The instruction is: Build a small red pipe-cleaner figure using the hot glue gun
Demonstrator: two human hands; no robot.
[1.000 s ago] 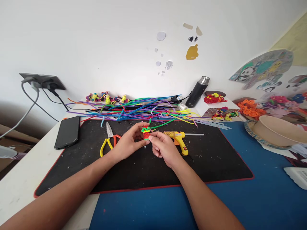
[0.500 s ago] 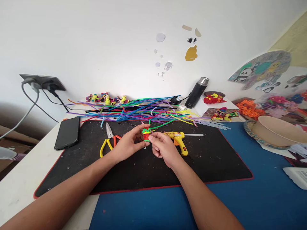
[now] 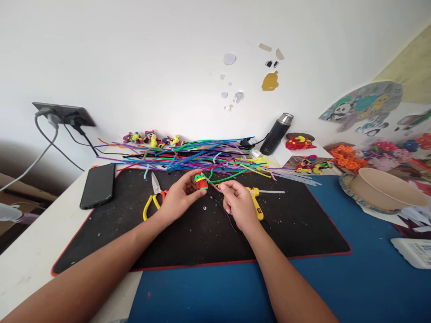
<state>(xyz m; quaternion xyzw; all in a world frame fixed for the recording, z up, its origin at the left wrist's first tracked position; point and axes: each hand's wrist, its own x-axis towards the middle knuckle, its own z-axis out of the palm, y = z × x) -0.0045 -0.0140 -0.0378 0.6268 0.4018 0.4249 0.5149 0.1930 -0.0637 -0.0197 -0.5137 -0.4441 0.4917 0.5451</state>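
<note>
Between the thumb and fingers of my left hand [image 3: 179, 197] is a small red and green fuzzy piece [image 3: 201, 182], held above the black mat [image 3: 208, 242]. My right hand [image 3: 238, 200] pinches a thin pink stem [image 3: 213, 184], whose far end reaches the fuzzy piece. Scissors [image 3: 155, 195] with yellow and orange handles lie left of my left hand. A yellow glue gun [image 3: 256, 204] with a clear stick lies behind my right hand, which partly hides it.
Many coloured fuzzy stems [image 3: 188, 154] lie along the wall. A phone [image 3: 97, 186] is at the left, a black flask [image 3: 276, 134] at the back, and a beige bowl [image 3: 387, 188] at the right. Small fuzzy figures [image 3: 153, 138] stand behind the stems.
My right hand has drawn away to the right from the fuzzy piece, and the pink stem now shows between them. My left hand has tilted the piece and shifted slightly left.
</note>
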